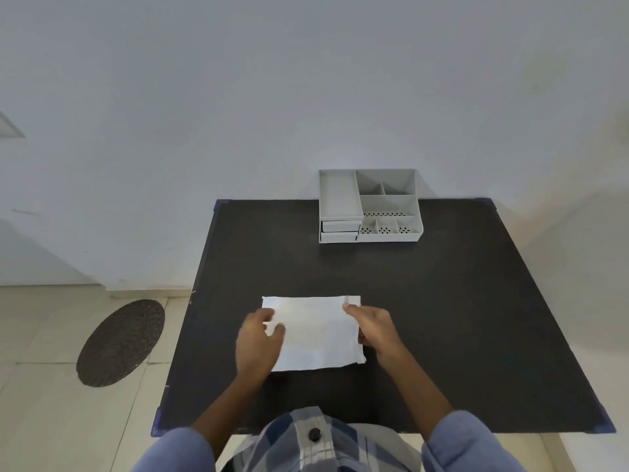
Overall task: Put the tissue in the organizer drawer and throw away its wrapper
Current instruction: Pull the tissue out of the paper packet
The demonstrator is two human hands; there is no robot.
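1. A person in blue sleeves (473, 441) is leaning over a black table (442, 318), both hands working a white tissue (316, 332) lying flat between them.
2. The left hand (258, 342) is pinching the tissue's left edge, thumb and fingers closing on a lifted fold of the sheet.
3. The right hand (374, 330) is resting on the tissue's right edge, index finger stretching along the top corner; whether it is actually gripping the sheet cannot be told.
4. The tissue is lying unfolded into a wide rectangle, its near right corner poking out just below the right hand.
5. A grey organizer (369, 206) is standing well beyond the hands, slightly to the right, at the table's far edge against the wall (306, 80).
6. Its two drawers (340, 230) are sitting stacked at the front left, both looking pushed in.
7. A round dark mat (121, 342) is lying on the tiled floor, off to the left of the left hand.
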